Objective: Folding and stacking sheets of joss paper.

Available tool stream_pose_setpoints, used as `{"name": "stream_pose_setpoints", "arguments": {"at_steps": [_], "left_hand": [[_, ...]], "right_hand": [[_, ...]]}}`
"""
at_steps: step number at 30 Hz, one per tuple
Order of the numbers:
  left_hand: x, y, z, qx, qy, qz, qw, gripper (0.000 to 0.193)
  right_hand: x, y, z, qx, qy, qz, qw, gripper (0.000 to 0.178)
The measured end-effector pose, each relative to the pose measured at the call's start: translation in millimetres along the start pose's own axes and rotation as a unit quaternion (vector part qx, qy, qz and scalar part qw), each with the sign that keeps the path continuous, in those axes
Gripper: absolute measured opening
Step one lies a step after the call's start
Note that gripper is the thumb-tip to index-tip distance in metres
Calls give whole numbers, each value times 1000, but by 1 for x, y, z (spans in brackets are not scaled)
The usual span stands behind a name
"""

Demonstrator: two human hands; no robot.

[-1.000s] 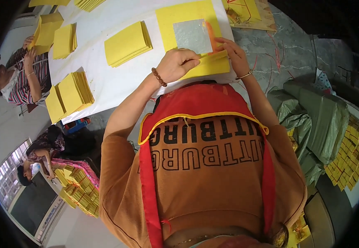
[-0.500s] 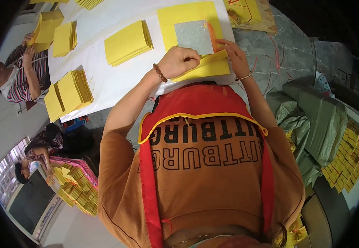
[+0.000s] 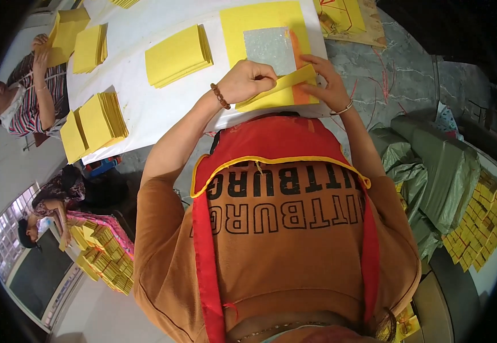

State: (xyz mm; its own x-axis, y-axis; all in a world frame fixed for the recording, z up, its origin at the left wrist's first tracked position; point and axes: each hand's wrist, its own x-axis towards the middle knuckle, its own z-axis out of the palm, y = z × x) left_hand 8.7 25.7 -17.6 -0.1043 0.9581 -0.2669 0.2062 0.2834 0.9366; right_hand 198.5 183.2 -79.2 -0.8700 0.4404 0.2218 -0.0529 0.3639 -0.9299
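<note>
Places taken from the silver square (image 3: pixel 264 46), head view. The square sits on the yellow sheet (image 3: pixel 232 28), which lies on the white table (image 3: pixel 125 57), its bare margin beyond and to the left of the square. A raised yellow flap (image 3: pixel 294 78) crosses just on the near side of the square, slanted, its right end farther forward than its left; I cannot tell whether flap and sheet are one piece. An orange strip (image 3: pixel 295 48) runs along the square's right edge, and more orange shows on the near side of the flap.

I read the left hand (image 3: pixel 245 83), near-left of the square, as closed in a pinch on the flap, thumb against curled forefinger. The right hand (image 3: pixel 331 86), near-right of the square, is spread: fingers beyond the flap's right end, thumb on its near side; I cannot confirm any pressure there.

My judgement: the step in hand is a fold, and the slant is what I would watch. I would bring the flap parallel to the square's near edge, keep the left pinch light against puckering, and press the crease from the middle outward. Fingertips best kept off the orange, in case it smears. Reference for a clean edge: the stack of folded yellow papers (image 3: pixel 174 55), left of the square
</note>
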Motion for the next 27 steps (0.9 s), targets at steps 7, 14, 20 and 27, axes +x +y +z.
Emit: {"name": "stream_pose_setpoints", "arguments": {"at_steps": [7, 14, 20, 27], "left_hand": [[-34, 4, -28, 221, 14, 207, 953, 48], [-34, -29, -22, 457, 155, 188, 855, 51], [-60, -15, -13, 498, 182, 221, 818, 40], [-54, -17, -3, 285, 253, 161, 910, 21]], "right_hand": [[1, 6, 5, 52, 14, 129, 990, 25], [13, 10, -5, -60, -21, -54, 997, 26], [19, -32, -10, -329, -54, -200, 921, 26], [12, -36, -3, -186, -103, -15, 977, 16]]}}
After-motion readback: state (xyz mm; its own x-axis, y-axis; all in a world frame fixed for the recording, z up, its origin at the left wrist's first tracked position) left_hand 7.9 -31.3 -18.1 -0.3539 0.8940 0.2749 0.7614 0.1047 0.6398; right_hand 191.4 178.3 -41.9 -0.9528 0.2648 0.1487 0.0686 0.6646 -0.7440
